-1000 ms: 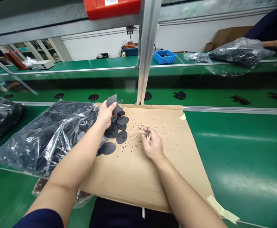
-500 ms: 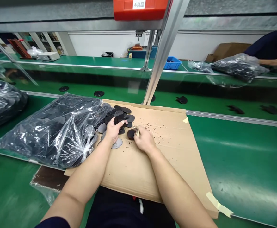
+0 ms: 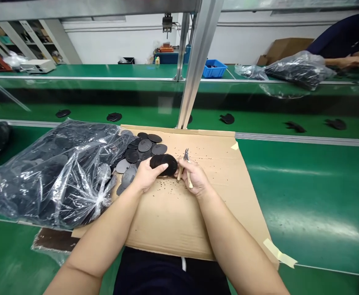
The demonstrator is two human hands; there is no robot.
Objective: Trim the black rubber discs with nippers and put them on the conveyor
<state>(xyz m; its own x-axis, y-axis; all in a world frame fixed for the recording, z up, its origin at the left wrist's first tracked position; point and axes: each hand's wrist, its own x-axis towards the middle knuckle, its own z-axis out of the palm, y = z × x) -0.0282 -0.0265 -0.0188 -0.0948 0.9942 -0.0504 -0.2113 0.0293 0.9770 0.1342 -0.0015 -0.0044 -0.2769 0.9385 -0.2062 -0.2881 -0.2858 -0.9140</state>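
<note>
Head view: left hand point(image 3: 145, 174) pinches a disc point(image 3: 164, 163) low over the cardboard point(image 3: 173, 217), thumb on top; right hand point(image 3: 194, 178) is closed round cutters point(image 3: 184, 163) at the disc's edge. Looks mid-batch: bits point(image 3: 201, 159) scattered, pile point(image 3: 139, 149) & full bag point(image 3: 53, 172) yet to do.

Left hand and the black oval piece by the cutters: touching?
Touching. Head view: the left hand grips the black oval piece, thumb lying across its top face. The right hand holds the cutters beside it.
</note>
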